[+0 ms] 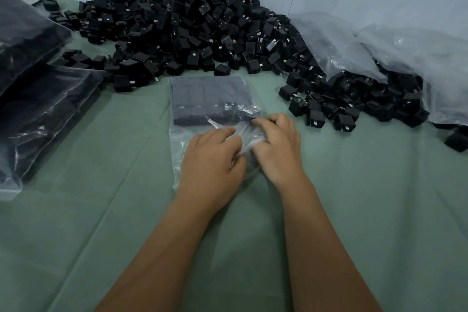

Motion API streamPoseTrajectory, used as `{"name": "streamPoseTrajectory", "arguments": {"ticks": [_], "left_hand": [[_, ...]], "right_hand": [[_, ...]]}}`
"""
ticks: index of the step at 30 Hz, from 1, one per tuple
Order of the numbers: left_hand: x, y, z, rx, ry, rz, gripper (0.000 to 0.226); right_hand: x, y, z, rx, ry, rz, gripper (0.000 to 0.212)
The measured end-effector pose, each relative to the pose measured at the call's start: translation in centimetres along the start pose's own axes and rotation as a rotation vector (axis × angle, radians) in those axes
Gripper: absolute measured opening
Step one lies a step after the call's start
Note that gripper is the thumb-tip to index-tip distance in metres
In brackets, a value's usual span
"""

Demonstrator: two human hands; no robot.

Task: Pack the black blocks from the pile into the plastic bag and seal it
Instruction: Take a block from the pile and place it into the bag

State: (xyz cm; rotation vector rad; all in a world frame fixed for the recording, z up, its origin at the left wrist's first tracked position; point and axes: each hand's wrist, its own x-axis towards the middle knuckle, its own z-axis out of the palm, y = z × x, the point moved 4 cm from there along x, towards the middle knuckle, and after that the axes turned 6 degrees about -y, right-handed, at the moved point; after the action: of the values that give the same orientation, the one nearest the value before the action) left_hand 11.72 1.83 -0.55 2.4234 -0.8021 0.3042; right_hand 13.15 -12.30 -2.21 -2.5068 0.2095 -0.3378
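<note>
sealing looks underway: left hand (211,157) and right hand (274,144) pinch the bag (177,149) mouth below packed blocks (202,104) on the cloth (354,210), likely pressing it closed next.

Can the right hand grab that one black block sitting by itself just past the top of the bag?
Probably not yet. The right hand grips the plastic bag together with the left hand. Nothing blocks the lone block; it must let go first.
</note>
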Motion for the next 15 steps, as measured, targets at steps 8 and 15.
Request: {"name": "streamPoseTrajectory", "arguments": {"ticks": [8,15], "left_hand": [[-0.2,-0.3,0.5,0.015,-0.123,-0.021,0.026],[-0.4,-0.8,1.1,0.073,-0.183,-0.022,0.027]], "right_hand": [[0.0,1.8,-2.1,1.053,0.099,0.039,0.051],[1.6,2.1,-1.1,0.614,0.035,0.151,0.014]]}}
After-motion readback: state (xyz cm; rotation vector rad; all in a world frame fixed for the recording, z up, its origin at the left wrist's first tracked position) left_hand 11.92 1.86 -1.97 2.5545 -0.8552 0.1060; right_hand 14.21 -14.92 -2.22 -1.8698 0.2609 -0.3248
